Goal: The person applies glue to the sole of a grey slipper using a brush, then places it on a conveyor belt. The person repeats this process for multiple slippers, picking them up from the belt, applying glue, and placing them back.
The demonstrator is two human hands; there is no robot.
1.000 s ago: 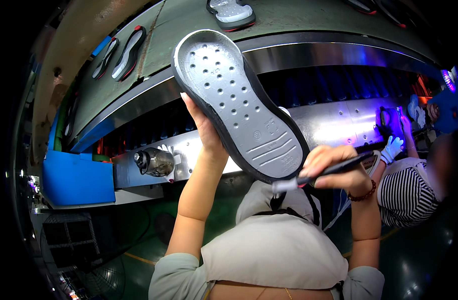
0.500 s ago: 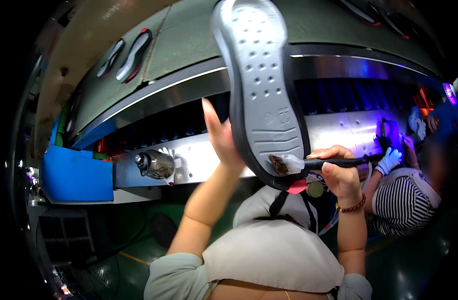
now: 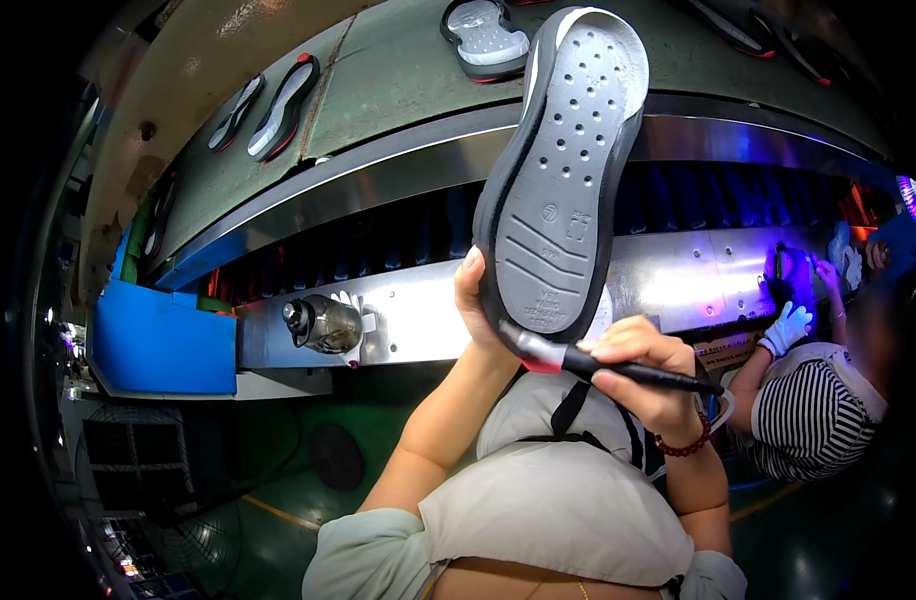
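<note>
A grey shoe sole [image 3: 553, 215] with a black rim and rows of small dimples stands up before me, its far end leaning right. My left hand [image 3: 483, 308] grips its lower left edge, thumb up along the rim; the other fingers are hidden behind it. In my right hand [image 3: 646, 372] is a brush [image 3: 638, 374] with a black handle and a pale ferrule, held between thumb and fingers. Its head touches the near rim of the sole, close to the red tip. The bristles are hard to make out.
Several more soles lie on the green conveyor belt [image 3: 388, 75] beyond a metal rail. A dark clear bottle [image 3: 323, 324] stands on the steel ledge [image 3: 418, 310], left of a blue box [image 3: 163, 345]. On the right, a gloved co-worker in stripes [image 3: 813, 410] works under violet light.
The sole has tilted rightward. My left hand, earlier with its thumb raised, now holds the rim. The brush has moved from the sole's face down and left to its near rim.
</note>
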